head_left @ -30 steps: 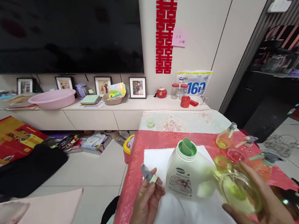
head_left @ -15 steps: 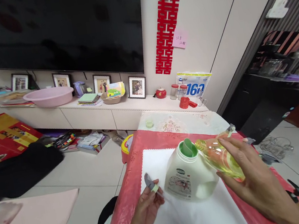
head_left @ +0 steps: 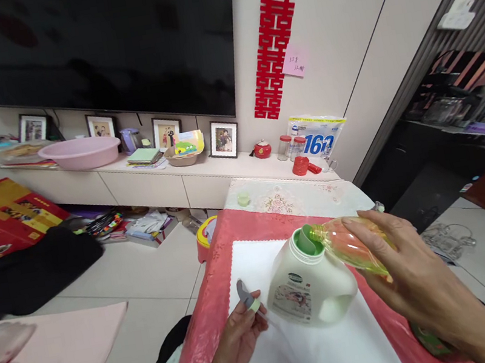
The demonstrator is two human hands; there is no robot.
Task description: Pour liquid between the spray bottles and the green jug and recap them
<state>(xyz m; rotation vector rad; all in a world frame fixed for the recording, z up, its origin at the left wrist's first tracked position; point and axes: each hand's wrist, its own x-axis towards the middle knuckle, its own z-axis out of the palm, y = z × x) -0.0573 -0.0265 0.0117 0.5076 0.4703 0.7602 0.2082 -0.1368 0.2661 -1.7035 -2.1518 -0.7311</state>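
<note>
A cream-white detergent jug [head_left: 312, 290] stands upright on a white cloth, uncapped, its green pouring spout [head_left: 309, 239] showing in the mouth. My right hand [head_left: 403, 266] is wrapped round a clear bottle of yellow liquid [head_left: 349, 244]. That bottle is tipped nearly on its side, neck pointing left at the spout's opening; whether liquid flows I cannot tell. Left of the jug, my left hand [head_left: 243, 334] pinches a pump head [head_left: 248, 296] with a grey nozzle, a pale green collar and a thin clear tube.
A red cloth [head_left: 212, 309] covers the table under the white cloth [head_left: 248, 260]. A small pale green cup [head_left: 243, 199] sits at the far edge. Behind, a low cabinet [head_left: 147, 190] carries a pink basin [head_left: 82, 155], photo frames and red-lidded jars. A black cabinet stands at right.
My right hand has tilted the bottle further toward level and brought its neck over the jug's spout. My left hand has barely moved.
</note>
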